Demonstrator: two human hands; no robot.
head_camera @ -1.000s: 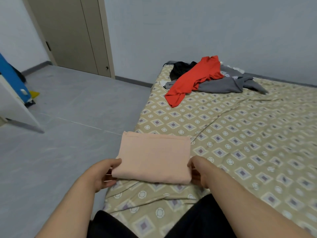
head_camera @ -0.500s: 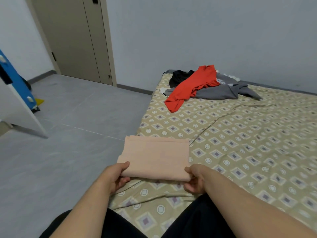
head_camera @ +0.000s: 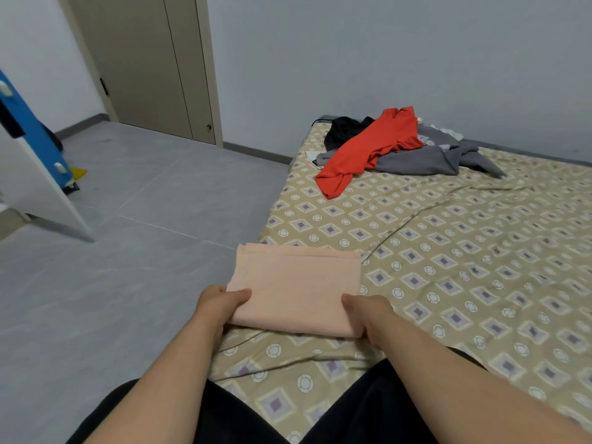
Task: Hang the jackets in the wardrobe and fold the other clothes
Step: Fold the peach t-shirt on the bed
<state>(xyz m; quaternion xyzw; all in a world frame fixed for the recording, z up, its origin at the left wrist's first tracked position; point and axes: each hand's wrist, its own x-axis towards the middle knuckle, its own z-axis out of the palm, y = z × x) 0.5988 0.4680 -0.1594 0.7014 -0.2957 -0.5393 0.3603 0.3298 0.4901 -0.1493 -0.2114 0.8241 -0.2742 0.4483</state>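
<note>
- The left hand (head_camera: 215,304) and right hand (head_camera: 368,315) are both gripping the near corners of the folded peach cloth (head_camera: 298,290).
- It is lying at the bed (head_camera: 480,283) edge.
- Red, grey and black clothes (head_camera: 384,145) are lying heaped at the far corner.

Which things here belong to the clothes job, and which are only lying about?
Job:
folded peach cloth, gripped by left hand and right hand
crumpled red garment
crumpled grey garment
crumpled black garment

Lying about:
blue and white panel
small yellow object
patterned beige bed sheet
</note>
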